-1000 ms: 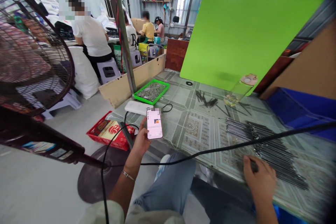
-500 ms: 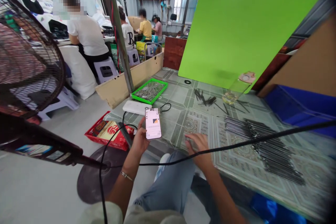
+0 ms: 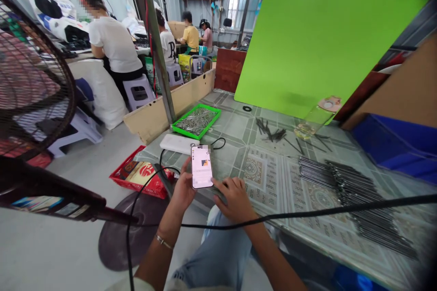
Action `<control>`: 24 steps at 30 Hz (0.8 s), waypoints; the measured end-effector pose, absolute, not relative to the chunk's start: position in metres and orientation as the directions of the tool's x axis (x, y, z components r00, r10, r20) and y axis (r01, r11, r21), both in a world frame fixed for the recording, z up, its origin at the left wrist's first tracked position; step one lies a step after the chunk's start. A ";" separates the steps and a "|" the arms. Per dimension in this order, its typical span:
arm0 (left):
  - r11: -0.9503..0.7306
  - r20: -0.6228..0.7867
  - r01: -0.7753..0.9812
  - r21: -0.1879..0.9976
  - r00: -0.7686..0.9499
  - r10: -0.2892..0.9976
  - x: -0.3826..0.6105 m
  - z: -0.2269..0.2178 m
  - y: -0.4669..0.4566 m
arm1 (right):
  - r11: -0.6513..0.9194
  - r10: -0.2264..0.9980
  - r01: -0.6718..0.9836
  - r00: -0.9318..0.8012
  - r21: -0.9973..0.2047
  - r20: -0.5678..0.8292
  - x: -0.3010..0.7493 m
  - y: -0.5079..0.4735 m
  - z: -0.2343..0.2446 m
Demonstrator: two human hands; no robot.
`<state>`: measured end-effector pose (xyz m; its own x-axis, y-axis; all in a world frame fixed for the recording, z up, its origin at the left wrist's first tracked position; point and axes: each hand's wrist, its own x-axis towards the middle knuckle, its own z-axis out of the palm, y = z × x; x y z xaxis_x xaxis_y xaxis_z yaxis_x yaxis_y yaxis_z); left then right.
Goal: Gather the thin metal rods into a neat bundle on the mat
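- The left hand (image 3: 183,192) grips a smartphone (image 3: 202,167) upright, its lit screen facing the person, and holds it just over the table's near edge.
- The right hand (image 3: 234,199) sits just beside the phone's lower corner with its fingers loosely curled; from here I cannot tell whether it is gripping anything.
- On the table (image 3: 232,118), a white power bank (image 3: 175,143) lies just past the phone, beside a green tray (image 3: 187,132) of metal rods. More loose rods (image 3: 351,195) lie well off to the right.
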<state>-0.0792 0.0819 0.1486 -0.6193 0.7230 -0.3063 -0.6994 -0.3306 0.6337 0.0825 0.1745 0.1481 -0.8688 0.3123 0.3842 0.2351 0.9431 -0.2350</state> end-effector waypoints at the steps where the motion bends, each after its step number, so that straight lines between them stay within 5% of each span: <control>1: -0.326 -0.315 -0.703 0.632 -0.617 0.721 -0.079 0.150 0.082 | 0.941 0.319 0.242 -0.868 -0.237 0.380 0.082 0.175 0.148; 8: -0.312 -0.331 -0.704 0.638 -0.616 0.715 -0.077 0.157 0.081 | 0.940 0.322 0.247 -0.868 -0.234 0.378 0.081 0.174 0.147; 16: -0.272 -0.388 -0.666 0.695 -0.666 0.638 -0.075 0.161 0.092 | 0.890 0.423 0.166 -0.643 -0.424 0.638 0.082 0.179 0.130; 24: -0.051 -0.182 -0.291 0.955 -0.716 0.674 -0.088 0.155 0.101 | 0.772 0.634 0.344 -0.340 -0.535 0.695 0.154 0.203 0.132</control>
<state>-0.0877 0.1006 0.1552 -0.7158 0.6742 -0.1818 -0.2908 -0.0511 0.9554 0.1537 0.2030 0.1319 -0.3404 0.6336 0.6948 0.3436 0.7716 -0.5353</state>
